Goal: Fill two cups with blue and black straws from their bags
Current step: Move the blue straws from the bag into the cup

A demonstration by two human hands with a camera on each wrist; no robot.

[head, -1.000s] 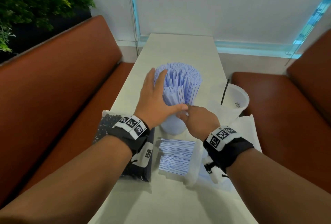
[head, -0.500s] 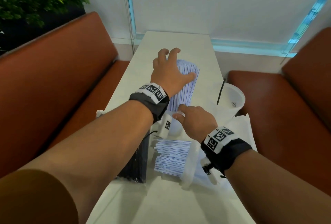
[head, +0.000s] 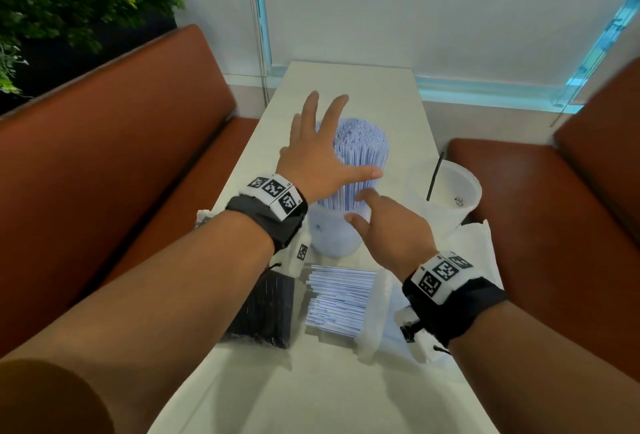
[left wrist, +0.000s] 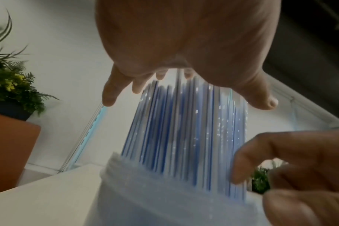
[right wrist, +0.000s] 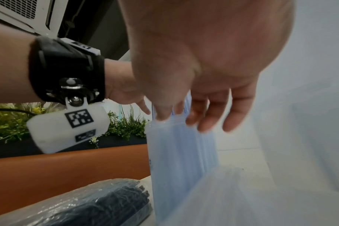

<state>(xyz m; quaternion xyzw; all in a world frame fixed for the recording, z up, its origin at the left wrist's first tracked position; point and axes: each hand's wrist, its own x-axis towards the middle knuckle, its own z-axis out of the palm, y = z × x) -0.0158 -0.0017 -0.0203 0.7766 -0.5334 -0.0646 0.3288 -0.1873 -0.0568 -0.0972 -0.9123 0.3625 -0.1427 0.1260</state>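
A translucent cup (head: pixel 330 234) packed with blue-striped straws (head: pixel 362 156) stands mid-table. My left hand (head: pixel 318 156) hovers over the straw tops with straight, spread fingers and its thumb along their near side. In the left wrist view the left fingers (left wrist: pixel 110 94) stretch past the straws (left wrist: pixel 180 130). My right hand (head: pixel 388 229) is at the cup's rim with relaxed fingers, holding nothing; the right wrist view shows those fingers (right wrist: pixel 209 119) hanging at the cup (right wrist: pixel 180 152). A second cup (head: pixel 450 211) to the right holds one black straw (head: pixel 434 173).
A bag of black straws (head: pixel 263 309) and an open bag of blue straws (head: pixel 339 298) lie on the white table (head: pixel 311 392) under my wrists. Brown bench seats (head: pixel 121 173) flank the narrow table. A wall closes the far end, with plants at the back left.
My left hand went from the side of the fanned straws to over their tops and has now spread its fingers. The straws stand closer together. My right hand has loosened at the cup.
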